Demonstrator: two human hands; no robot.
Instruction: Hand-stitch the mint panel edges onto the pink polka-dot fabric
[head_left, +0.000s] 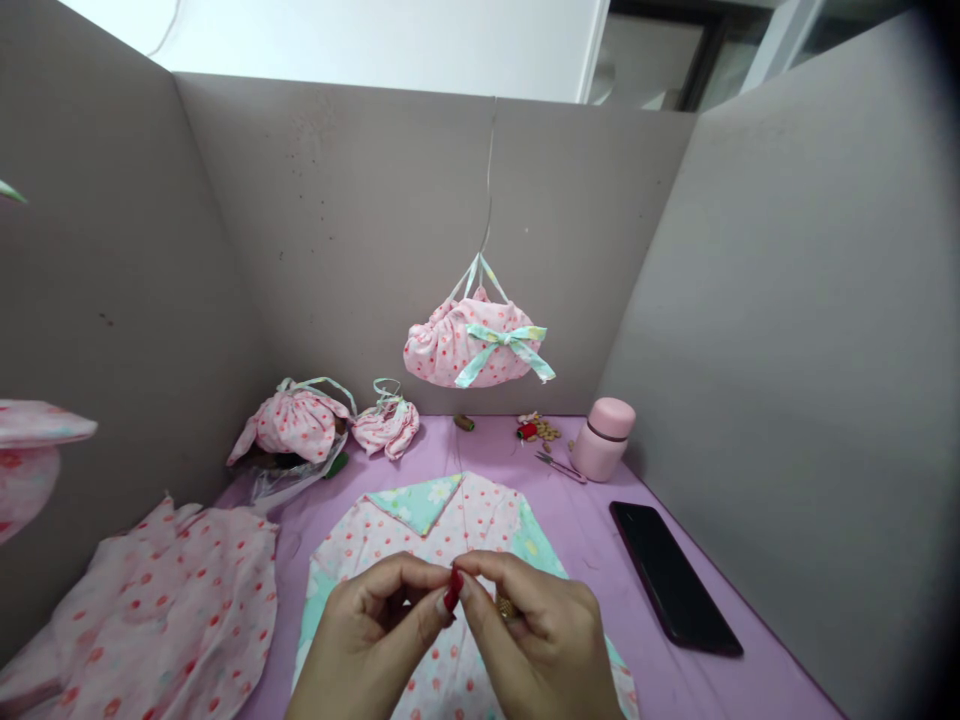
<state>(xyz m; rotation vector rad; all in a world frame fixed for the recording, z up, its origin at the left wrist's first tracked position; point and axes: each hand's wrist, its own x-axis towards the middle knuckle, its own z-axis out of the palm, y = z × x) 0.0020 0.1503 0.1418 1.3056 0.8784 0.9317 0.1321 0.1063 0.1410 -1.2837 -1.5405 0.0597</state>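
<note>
My left hand [382,620] and my right hand [529,625] meet fingertip to fingertip, thumbs and index fingers pinched. Dark red shows at the touching tips; whether it is nail colour or a small object I cannot tell. What the pinch holds, if anything, is too small to make out. A faint thread seems to run up from the fingers. Below both hands lies a pink dotted cloth piece [487,505] with mint green flowered corners [424,505], spread flat and partly hidden by my hands. A ring [508,607] sits on my right hand.
A dotted pouch with a mint bow [472,350] hangs from a wire. Behind are two gathered pouches [296,425], a brown spool [464,423], a red spool [527,431], thread snips [561,468] and a pink flask [602,440]. A phone [675,580] lies right, dotted cloth [165,610] left.
</note>
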